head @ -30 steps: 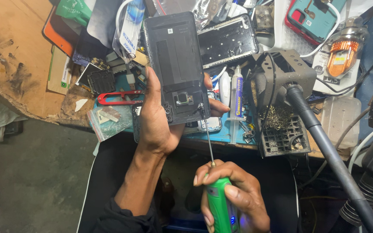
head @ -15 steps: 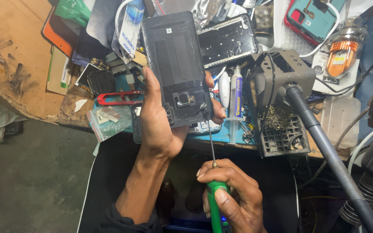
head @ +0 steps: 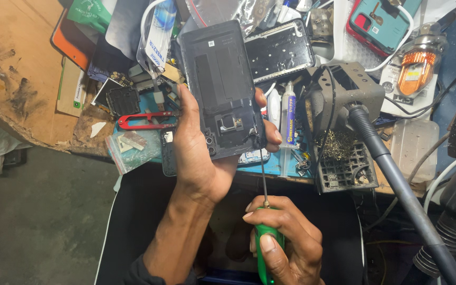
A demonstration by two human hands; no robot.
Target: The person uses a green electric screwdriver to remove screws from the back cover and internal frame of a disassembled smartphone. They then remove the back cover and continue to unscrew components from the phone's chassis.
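Cluttered repair bench (head: 22, 68) fills the top of the view, its worn wooden edge running down the left side toward the dark floor; we look over it w/ both our hands in front of that near edge.

Biggest item at the right edge: a grey hot-air station holder (head: 344, 95) w/ its dark hose (head: 397, 179) dropping off toward the bottom right corner. A black mesh tray of brass wool (head: 344, 163) sits just below it.

Next, the opened phone body (head: 222, 89), dark grey, back side up, held upright over the middle of the bench edge. Our left hand (head: 199, 158) wraps it from beneath, fingers pressed along the left side, thumb on the right side, so it's clamped firm.

Our right hand (head: 283, 248) is closed around the green screwdriver (head: 265, 237), its thin shaft reaching up to the phone's lower right corner, tip touching there.

Smaller bits: a second phone frame (head: 281, 50) near the top edge, red tweezers (head: 146, 120) left of the phone, a glue tube (head: 288, 113) just right of it.

To do it well, we judge: keep the shaft in line w/ the screw, press lightly, and keep the phone steady so the tip doesn't slip onto the board.
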